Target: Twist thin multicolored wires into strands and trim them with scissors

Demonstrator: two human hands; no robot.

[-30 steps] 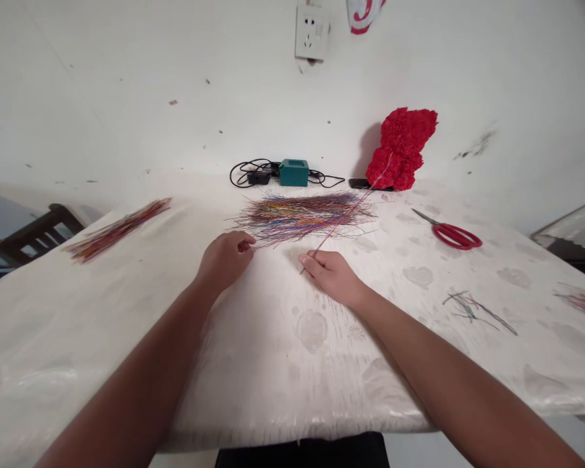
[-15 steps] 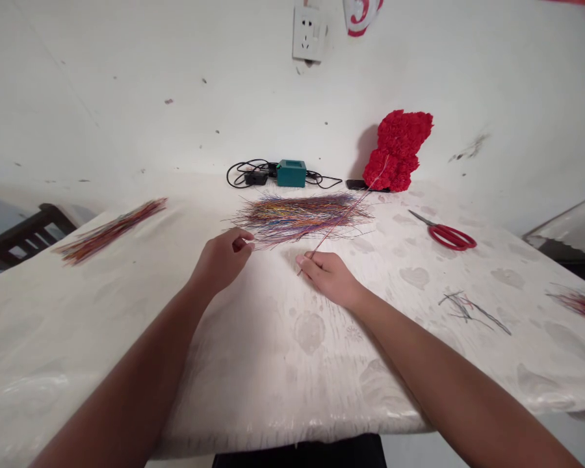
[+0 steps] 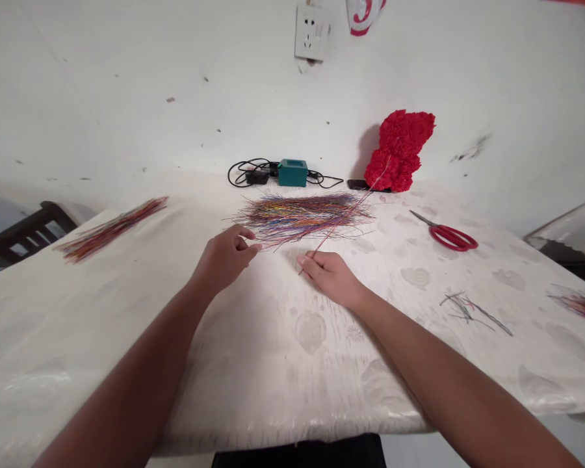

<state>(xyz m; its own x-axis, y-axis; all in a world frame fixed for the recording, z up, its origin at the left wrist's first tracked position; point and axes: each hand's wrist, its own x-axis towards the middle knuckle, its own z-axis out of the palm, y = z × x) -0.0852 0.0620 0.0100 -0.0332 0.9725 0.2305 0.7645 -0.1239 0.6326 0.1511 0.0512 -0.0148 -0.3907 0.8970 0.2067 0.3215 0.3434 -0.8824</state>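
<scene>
My right hand is closed, pinching a few thin pinkish-red wires between thumb and forefinger. They slant up and to the right, over the edge of a loose pile of many-coloured wires. My left hand is at the pile's near left edge, its thumb and forefinger apart, close to stray wire ends. I see nothing held in it. Both forearms reach in over the pale patterned tablecloth.
Red-handled scissors lie on the right, with short wire scraps nearer me. Wire bundles lie at far left and far right. At the back are a green box with black cables, a phone and a red flower bear.
My left thumb has moved slightly right, away from the forefinger, widening the gap between them. My right hand keeps its pinch on the wires.
</scene>
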